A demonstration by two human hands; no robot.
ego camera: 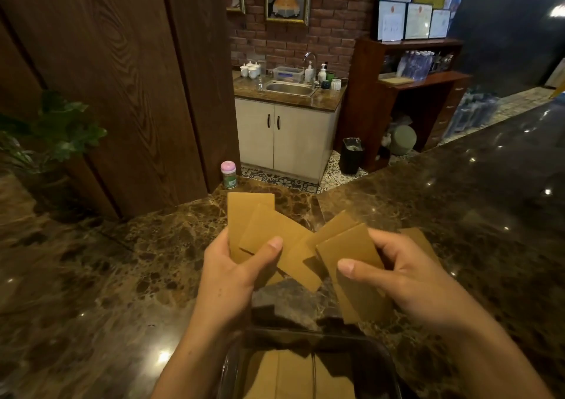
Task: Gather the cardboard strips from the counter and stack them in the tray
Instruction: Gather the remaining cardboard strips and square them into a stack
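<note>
Two hands — several cardboard strips, one tray, one canister

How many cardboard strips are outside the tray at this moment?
About 6, though overlaps may hide more: two fanned in the left hand, with one strip lying under them; two in the right hand; one strip on the counter behind that hand.
</note>
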